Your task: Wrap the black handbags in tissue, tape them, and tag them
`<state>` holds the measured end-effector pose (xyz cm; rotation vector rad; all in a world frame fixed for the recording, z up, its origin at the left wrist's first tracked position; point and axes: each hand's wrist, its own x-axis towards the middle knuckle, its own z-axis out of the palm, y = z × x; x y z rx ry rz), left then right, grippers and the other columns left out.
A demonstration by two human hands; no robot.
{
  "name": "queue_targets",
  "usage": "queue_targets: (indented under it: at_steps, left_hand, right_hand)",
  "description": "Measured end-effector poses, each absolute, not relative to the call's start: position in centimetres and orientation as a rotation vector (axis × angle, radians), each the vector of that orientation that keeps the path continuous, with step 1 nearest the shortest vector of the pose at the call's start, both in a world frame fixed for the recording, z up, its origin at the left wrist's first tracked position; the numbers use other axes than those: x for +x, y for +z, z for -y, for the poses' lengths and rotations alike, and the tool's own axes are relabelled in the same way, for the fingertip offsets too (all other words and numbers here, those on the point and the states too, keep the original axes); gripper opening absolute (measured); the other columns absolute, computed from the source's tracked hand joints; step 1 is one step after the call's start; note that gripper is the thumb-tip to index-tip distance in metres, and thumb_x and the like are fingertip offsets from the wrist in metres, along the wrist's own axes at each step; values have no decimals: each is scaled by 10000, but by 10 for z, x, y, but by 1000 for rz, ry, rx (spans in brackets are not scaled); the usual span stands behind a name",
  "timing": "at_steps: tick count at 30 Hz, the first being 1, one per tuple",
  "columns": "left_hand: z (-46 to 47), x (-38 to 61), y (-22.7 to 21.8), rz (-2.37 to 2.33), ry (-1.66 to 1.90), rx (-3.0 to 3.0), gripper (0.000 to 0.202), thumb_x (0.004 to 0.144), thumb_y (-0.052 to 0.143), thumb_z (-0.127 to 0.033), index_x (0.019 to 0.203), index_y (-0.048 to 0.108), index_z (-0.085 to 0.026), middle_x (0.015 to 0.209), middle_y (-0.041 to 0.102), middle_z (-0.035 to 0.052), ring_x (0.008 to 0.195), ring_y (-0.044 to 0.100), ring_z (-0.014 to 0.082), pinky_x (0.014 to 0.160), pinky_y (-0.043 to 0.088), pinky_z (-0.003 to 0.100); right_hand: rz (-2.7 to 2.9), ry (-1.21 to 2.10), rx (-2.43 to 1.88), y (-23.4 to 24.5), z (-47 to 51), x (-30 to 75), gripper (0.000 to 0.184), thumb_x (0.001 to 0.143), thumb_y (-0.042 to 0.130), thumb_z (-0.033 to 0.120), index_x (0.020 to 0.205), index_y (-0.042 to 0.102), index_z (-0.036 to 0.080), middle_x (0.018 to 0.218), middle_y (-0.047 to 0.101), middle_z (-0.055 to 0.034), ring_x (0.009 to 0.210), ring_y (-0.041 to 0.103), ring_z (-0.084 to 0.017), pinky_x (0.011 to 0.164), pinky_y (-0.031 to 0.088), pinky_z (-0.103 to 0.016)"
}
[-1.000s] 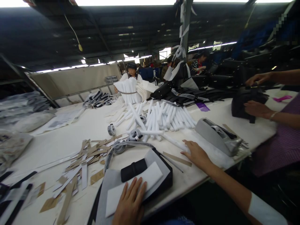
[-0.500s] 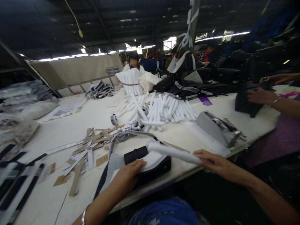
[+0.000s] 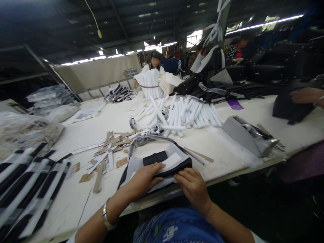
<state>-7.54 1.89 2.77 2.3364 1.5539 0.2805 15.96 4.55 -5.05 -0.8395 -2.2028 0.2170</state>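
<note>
A flat black fabric piece (image 3: pixel 177 166) with a white sheet (image 3: pixel 170 160) and grey padding lies at the table's near edge. My left hand (image 3: pixel 144 177) lies on its front, fingers and thumb closed over the white sheet and the black edge. My right hand (image 3: pixel 193 187) grips the right front corner of the same piece, fingers curled. A grey strap (image 3: pixel 141 139) loops behind the piece.
Grey tape dispenser (image 3: pixel 249 136) at right. White paper rolls (image 3: pixel 187 114) and tape rolls (image 3: pixel 155 129) mid-table, cardboard strips (image 3: pixel 111 152) to the left, black-and-white bundles (image 3: pixel 25 189) far left. A co-worker's hand (image 3: pixel 303 96) rests on dark fabric (image 3: pixel 288 108). Another person (image 3: pixel 154 69) sits across.
My right hand took a white roll from the table and brought it to the black piece; the roll no longer shows. Both hands now grip the piece's front edge. The view dropped lower.
</note>
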Motion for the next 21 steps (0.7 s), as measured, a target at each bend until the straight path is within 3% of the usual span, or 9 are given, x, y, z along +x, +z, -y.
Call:
queue_targets:
  at_steps: [2,4,7,10,16,21]
  left_hand:
    - [-15,-73,20,-1586,278,2362,613,826,741,-327,1376,501,-202,1372,605,129,1243,595,290,1022,506,415]
    - [-12,-70,12,-1640,263,2380,715,756,809,-303,1388,491,-197,1407,571,145,1291,549,316,1050,486,448]
    - [-10,-69,2,-1697,236,2332,690,769,789,-216,1394,497,-206,1436,547,130,1329,514,296,1086,459,443]
    - [-11,-71,0,-1687,239,2251,655,802,761,-238,1402,500,-247,1445,545,89,1344,501,267,1110,439,417]
    - [-9,-72,0,-1715,278,2221,648,807,753,-243,1403,500,-269,1451,541,67,1350,494,258,1111,438,417]
    - [-6,-72,0,-1703,319,2256,676,801,759,-222,1416,482,-264,1451,542,67,1351,494,249,1121,427,415]
  right_hand:
    - [2156,177,-857,-55,-45,157,203,970,559,254,1063,740,245,983,752,-60,921,619,-260,791,511,-434]
    - [2125,188,-789,-58,-46,163,224,961,576,215,1123,725,254,1009,750,-56,918,621,-243,793,527,-413]
    - [2090,220,-680,-60,-48,183,388,936,583,97,1277,642,272,1103,728,-50,1005,625,-216,864,542,-382]
    - [2044,145,-718,-58,-49,205,458,890,637,43,1284,631,275,1101,717,-48,1015,628,-200,881,535,-365]
    - [2152,54,-667,-56,-50,207,404,861,718,122,1243,650,234,1052,724,-57,947,644,-208,838,518,-373]
    - [2127,224,-651,-58,-74,201,252,894,652,86,1087,681,246,923,733,-22,830,661,-187,773,522,-350]
